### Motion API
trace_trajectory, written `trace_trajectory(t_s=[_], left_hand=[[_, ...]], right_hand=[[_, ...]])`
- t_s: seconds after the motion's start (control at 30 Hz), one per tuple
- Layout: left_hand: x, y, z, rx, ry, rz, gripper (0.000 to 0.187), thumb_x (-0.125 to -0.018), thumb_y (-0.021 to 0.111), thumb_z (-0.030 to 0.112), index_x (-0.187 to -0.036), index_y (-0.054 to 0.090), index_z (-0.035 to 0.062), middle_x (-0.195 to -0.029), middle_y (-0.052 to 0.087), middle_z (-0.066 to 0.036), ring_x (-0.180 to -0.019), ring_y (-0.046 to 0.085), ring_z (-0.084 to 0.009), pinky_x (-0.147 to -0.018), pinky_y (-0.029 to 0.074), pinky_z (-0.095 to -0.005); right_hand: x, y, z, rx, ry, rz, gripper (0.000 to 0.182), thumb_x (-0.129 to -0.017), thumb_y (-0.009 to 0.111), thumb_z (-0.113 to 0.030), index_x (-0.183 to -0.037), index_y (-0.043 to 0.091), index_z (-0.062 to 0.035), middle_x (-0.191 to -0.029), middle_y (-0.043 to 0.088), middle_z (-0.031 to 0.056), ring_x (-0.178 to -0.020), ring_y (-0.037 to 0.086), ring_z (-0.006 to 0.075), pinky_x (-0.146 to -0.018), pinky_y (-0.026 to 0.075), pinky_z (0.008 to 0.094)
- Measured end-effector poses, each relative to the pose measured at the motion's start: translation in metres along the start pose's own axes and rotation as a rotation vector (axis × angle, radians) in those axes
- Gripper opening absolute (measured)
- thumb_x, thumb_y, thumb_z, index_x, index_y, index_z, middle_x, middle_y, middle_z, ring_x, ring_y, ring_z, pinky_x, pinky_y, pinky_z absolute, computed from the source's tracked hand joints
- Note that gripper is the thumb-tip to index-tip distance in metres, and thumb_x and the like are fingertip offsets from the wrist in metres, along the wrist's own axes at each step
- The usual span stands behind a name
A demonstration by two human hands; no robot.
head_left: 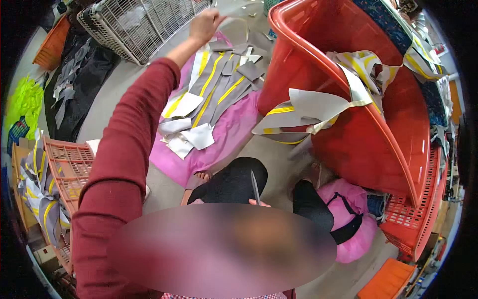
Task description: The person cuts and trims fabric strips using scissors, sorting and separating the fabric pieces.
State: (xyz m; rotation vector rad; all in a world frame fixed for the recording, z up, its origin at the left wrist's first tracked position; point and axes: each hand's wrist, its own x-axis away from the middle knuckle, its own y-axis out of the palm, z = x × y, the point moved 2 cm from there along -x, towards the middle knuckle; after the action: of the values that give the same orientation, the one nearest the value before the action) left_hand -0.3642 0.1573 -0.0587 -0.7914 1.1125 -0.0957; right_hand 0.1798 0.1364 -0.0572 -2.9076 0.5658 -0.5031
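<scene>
My left hand (205,26) is closed at the end of an outstretched arm, above the far end of a fabric pile. A thin pale strip (239,21) curves away from its fingers. Below it, grey, white and yellow-striped fabric pieces (214,92) lie on a pink sheet (219,142) on the floor. Close to my body, only the fingertips of my right hand (261,203) show. They hold a pointed, scissors-like metal blade (255,187) that points up and away over my knee. A blurred patch hides the rest of this hand.
On the right, a large red tub (368,144) has striped fabric pieces (308,112) draped over its rim. A white wire basket (144,30) is at the back. Orange crates (67,162) stand left, with a black plastic sheet (84,89) behind. A pink bundle (351,219) lies at right.
</scene>
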Motion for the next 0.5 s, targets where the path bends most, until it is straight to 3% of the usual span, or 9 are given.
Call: trace_trajectory(t_s=[0.1, 0.13, 0.17, 0.2, 0.23, 0.27, 0.37, 0.43, 0.5], left_hand=[[0.097, 0.042, -0.028, 0.141, -0.108, -0.363, 0.032, -0.087, 0.062, 0.034, -0.073, 0.059, 0.0049, -0.073, 0.058, -0.019, -0.066, 0.056, -0.0372, -0.058, 0.043, -0.0449], [0.137, 0.056, -0.039, 0.105, -0.029, -0.453, 0.032, -0.088, 0.06, 0.033, -0.073, 0.057, 0.0051, -0.072, 0.057, -0.019, -0.067, 0.056, -0.0378, -0.058, 0.042, -0.0447], [0.18, 0.063, -0.046, 0.036, -0.048, -0.56, 0.038, -0.089, 0.055, 0.04, -0.072, 0.061, 0.0069, -0.073, 0.063, -0.017, -0.072, 0.063, -0.0379, -0.062, 0.047, -0.0471], [0.215, 0.06, -0.047, 0.086, -0.032, -0.715, 0.038, -0.088, 0.056, 0.041, -0.072, 0.063, 0.0071, -0.071, 0.062, -0.018, -0.071, 0.062, -0.0384, -0.062, 0.047, -0.0472], [0.246, 0.053, -0.041, 0.078, -0.175, -0.947, 0.035, -0.085, 0.059, 0.04, -0.073, 0.066, 0.0087, -0.068, 0.062, -0.019, -0.071, 0.062, -0.0381, -0.064, 0.047, -0.0478], [0.273, 0.05, -0.038, 0.027, -0.075, -1.058, 0.03, -0.081, 0.064, 0.038, -0.079, 0.069, 0.0087, -0.075, 0.063, -0.019, -0.073, 0.062, -0.0372, -0.067, 0.047, -0.0476], [0.29, 0.04, 0.016, 0.341, -0.081, -0.849, 0.027, -0.081, 0.069, 0.027, -0.096, 0.067, 0.0034, -0.093, 0.064, -0.015, -0.081, 0.062, -0.0328, -0.07, 0.049, -0.0436], [0.242, 0.012, 0.093, 0.681, -0.242, -0.875, 0.02, -0.087, 0.064, 0.015, -0.103, 0.065, 0.0025, -0.096, 0.062, -0.016, -0.088, 0.064, -0.0265, -0.072, 0.052, -0.038], [0.203, -0.015, 0.172, 0.992, -0.247, -0.741, 0.014, -0.09, 0.061, 0.009, -0.102, 0.065, 0.0022, -0.092, 0.063, -0.009, -0.072, 0.061, -0.0127, -0.06, 0.051, -0.0256]], right_hand=[[-0.001, -0.005, -0.003, 0.036, 0.025, -0.01, 0.057, -0.072, 0.08, -0.013, -0.124, 0.058, -0.0021, -0.069, 0.053, 0.0044, -0.059, 0.05, 0.0099, -0.056, 0.043, 0.0246], [-0.002, -0.006, -0.003, 0.038, 0.024, -0.016, 0.057, -0.072, 0.081, -0.014, -0.124, 0.058, -0.0023, -0.069, 0.053, 0.0043, -0.059, 0.05, 0.0099, -0.057, 0.043, 0.0244], [-0.001, -0.006, -0.003, 0.038, 0.026, -0.019, 0.058, -0.072, 0.081, -0.014, -0.124, 0.058, -0.0025, -0.07, 0.053, 0.0042, -0.059, 0.05, 0.0098, -0.057, 0.043, 0.0242], [-0.001, -0.007, -0.002, 0.038, 0.043, -0.006, 0.058, -0.072, 0.081, -0.014, -0.124, 0.058, -0.0025, -0.07, 0.053, 0.0042, -0.059, 0.05, 0.0098, -0.057, 0.043, 0.0242], [-0.002, -0.008, -0.004, 0.027, 0.039, -0.007, 0.06, -0.072, 0.081, -0.014, -0.125, 0.057, -0.0028, -0.07, 0.052, 0.0036, -0.059, 0.049, 0.0099, -0.057, 0.043, 0.0241], [-0.003, -0.009, -0.006, 0.02, 0.033, -0.002, 0.061, -0.071, 0.082, -0.014, -0.126, 0.056, -0.0031, -0.07, 0.051, 0.003, -0.059, 0.049, 0.0099, -0.057, 0.043, 0.024], [-0.004, -0.013, -0.011, -0.004, 0.006, 0.029, 0.067, -0.069, 0.083, -0.016, -0.128, 0.053, -0.0039, -0.071, 0.05, 0.0025, -0.061, 0.049, 0.0105, -0.059, 0.043, 0.024], [-0.006, -0.013, -0.006, -0.021, -0.017, 0.046, 0.071, -0.068, 0.084, -0.017, -0.129, 0.05, -0.0049, -0.074, 0.049, 0.0028, -0.064, 0.049, 0.0113, -0.061, 0.044, 0.0242], [-0.007, -0.011, -0.006, -0.002, -0.077, 0.082, 0.071, -0.069, 0.083, -0.018, -0.13, 0.048, -0.0056, -0.076, 0.049, 0.0032, -0.065, 0.049, 0.012, -0.062, 0.044, 0.0247]])
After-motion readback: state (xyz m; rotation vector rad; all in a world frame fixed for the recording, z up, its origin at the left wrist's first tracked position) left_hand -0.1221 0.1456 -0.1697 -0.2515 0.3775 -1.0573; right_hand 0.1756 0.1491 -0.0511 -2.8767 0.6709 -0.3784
